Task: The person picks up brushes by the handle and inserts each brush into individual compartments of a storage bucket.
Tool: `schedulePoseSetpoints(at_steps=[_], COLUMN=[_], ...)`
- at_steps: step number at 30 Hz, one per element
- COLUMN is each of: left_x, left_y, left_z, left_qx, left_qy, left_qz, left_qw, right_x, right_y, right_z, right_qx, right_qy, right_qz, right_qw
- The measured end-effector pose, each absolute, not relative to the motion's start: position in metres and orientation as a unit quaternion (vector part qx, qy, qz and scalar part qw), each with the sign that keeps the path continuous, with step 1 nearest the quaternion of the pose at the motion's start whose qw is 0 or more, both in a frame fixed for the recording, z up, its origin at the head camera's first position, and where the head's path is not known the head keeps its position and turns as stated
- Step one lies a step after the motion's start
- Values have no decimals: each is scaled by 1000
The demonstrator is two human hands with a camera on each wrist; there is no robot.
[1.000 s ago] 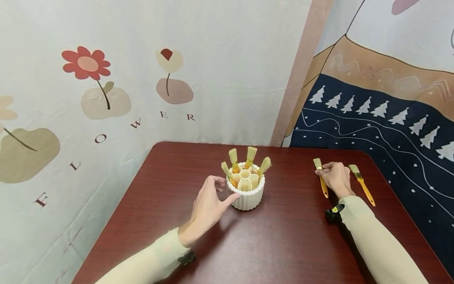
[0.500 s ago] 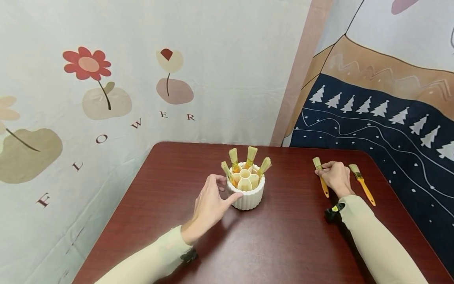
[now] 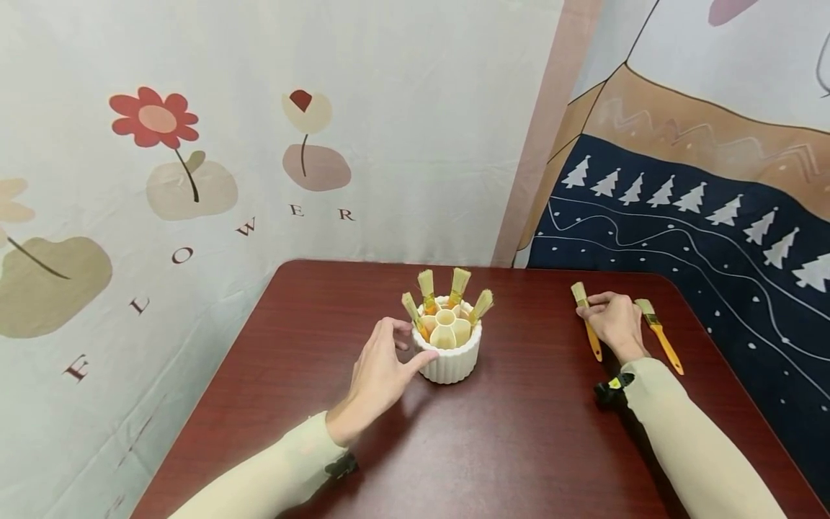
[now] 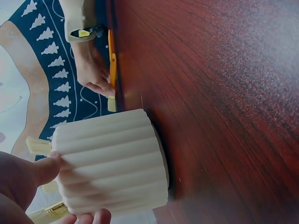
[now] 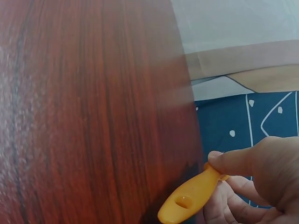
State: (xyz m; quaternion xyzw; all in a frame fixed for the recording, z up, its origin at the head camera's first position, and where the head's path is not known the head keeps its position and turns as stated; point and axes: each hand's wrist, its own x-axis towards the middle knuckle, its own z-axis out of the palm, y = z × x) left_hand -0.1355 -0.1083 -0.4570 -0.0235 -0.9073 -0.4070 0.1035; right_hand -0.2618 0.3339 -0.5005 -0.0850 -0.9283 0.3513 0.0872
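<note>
A white ribbed pot with a petal-shaped divider stands on the table. Several paintbrushes sit bristles up around its back and sides, among them a paintbrush at the right; the front compartment holds none. My left hand holds the pot from the left, thumb on the near rim and fingers round the side, as the left wrist view also shows. At the right, my right hand pinches a yellow-handled paintbrush between thumb and fingers, below its bristles. Part of that handle is hidden by the fingers.
Another yellow-handled paintbrush lies on the dark red table, just right of my right hand. Behind the table hangs a pale flower-print cloth; a navy tree-print cloth borders the right edge.
The bristle end of the paintbrush in my right hand has risen slightly. My left hand and the pot stay in place, apart from a small shift of the head view.
</note>
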Motion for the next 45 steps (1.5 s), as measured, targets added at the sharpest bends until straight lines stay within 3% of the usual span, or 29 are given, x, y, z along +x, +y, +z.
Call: schedulePoseSetpoints(at_steps=[6, 13, 21, 45], left_x=[-138, -142, -143, -145], left_y=[-110, -118, -115, -114], left_z=[-459, -471, -462, -461], left_qx=[-35, -96, -71, -73], left_qy=[-904, -883, -889, -871], left_qz=[-412, -429, -434, -475], left_qw=[106, 166, 124, 103], right_x=[-257, -253, -248, -232], right_y=[331, 325, 316, 303], right_z=[-497, -494, -488, -471], right_qx=[-72, -67, -58, -37], right_qy=[-931, -931, -929, -922], right_qz=[342, 341, 345, 357], right_qw=[102, 110, 123, 146])
